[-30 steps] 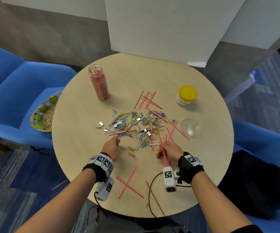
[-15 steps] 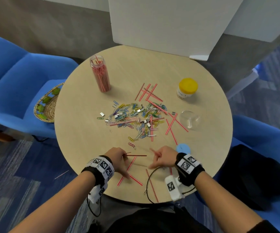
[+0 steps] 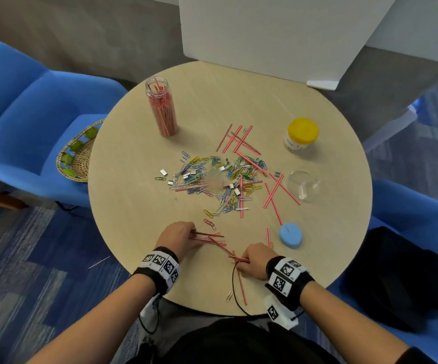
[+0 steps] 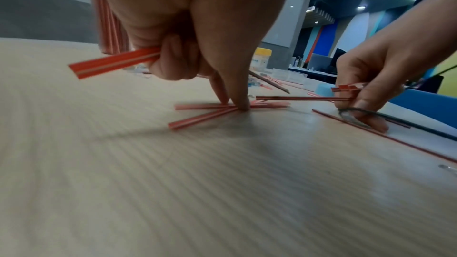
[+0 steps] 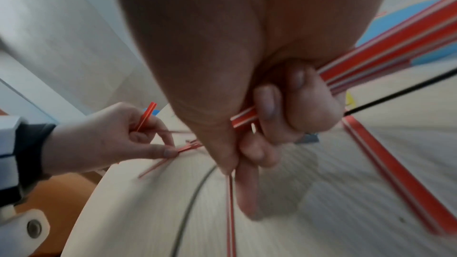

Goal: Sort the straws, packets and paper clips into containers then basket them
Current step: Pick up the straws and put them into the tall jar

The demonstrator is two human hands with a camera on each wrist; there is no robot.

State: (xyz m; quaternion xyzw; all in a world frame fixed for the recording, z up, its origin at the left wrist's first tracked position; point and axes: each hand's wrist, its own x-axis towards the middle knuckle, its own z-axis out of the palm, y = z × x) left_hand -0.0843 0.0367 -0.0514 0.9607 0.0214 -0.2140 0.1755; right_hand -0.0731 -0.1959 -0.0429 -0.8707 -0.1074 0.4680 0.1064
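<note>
My left hand (image 3: 178,236) is at the near edge of the round table (image 3: 139,206). It grips red-and-white straws (image 4: 111,64) in its curled fingers while its fingertips (image 4: 241,105) press on crossed straws (image 4: 202,117) lying on the wood. My right hand (image 3: 253,261) holds a bundle of straws (image 5: 385,54), and its fingers touch another straw (image 5: 231,212) on the table. A heap of coloured paper clips and small silver packets (image 3: 212,177) lies mid-table, with loose straws (image 3: 241,140) around it. A tall clear jar (image 3: 161,106) holds several straws.
A yellow-lidded jar (image 3: 301,134), a clear cup (image 3: 303,183) and a blue lid (image 3: 290,235) stand at the right. A woven basket (image 3: 77,153) rests on the blue chair at the left. A black cable (image 3: 236,292) runs over the near table edge.
Both hands drew back from the clip heap to the near edge with straws in them. They have since spread apart onto the crossed straws there.
</note>
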